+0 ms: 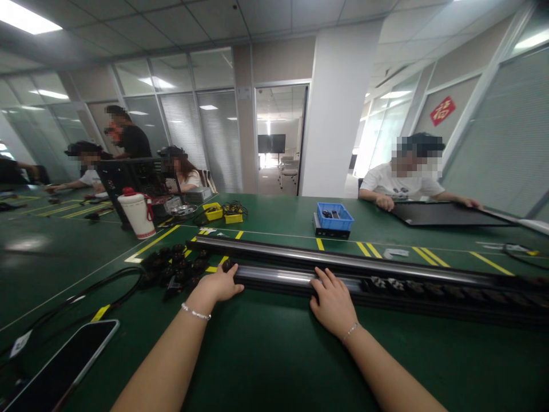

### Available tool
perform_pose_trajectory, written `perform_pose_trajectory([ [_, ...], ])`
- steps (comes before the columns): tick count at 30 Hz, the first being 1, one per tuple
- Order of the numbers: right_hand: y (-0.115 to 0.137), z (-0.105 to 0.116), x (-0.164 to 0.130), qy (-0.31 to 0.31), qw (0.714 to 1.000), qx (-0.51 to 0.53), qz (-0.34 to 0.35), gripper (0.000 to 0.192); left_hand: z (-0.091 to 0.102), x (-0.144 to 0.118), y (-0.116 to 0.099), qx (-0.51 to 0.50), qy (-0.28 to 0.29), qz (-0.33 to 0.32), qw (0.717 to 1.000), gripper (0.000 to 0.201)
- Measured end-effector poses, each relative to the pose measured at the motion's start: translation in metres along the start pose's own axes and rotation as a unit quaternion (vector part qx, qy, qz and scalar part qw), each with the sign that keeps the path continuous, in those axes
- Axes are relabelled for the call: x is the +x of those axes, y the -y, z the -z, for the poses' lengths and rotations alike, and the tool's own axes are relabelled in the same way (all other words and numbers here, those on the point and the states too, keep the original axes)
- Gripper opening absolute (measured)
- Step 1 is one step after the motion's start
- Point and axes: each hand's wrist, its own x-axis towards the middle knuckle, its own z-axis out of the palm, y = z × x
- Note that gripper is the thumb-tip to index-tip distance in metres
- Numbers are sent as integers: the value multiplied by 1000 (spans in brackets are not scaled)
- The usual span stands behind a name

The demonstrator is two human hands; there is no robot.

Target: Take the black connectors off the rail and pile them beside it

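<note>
Both bare arms reach forward from the bottom edge, angled in toward each other. Left hand [218, 284] is palm down, knuckles up, fingers [231, 270] curled over at the tips, with a thin bracelet on the wrist. Right hand [332, 303] lies flatter, fingers spread and pointing away, thumb tucked left, also a slim bracelet at the wrist.

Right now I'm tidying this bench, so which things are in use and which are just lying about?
In use:
left hand
right hand
long black rail
black plugs

Lying about:
phone
white jug
blue bin
yellow boxes
</note>
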Motion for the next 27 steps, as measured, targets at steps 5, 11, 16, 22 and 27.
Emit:
perform_pose_trajectory([
  [5, 0, -1, 0, -9, 1000, -4, 2, 31, 0, 3, 5, -4, -9, -1, 1000, 78],
  [11, 0, -1, 0, -7, 1000, -6, 3, 32, 3, 0, 6, 4, -5, 1, 1000, 77],
  [16, 1, 0, 0, -7, 1000, -4, 2, 32, 3, 0, 7, 6, -4, 0, 1000, 76],
  [22, 0, -1, 0, -4, 1000, -6, 4, 32, 1, 3, 8, 7, -6, -5, 1000, 76],
  [27, 0, -1, -1, -8, 1000, -5, 5, 31, 2, 5, 10, 8, -6, -7, 1000, 75],
])
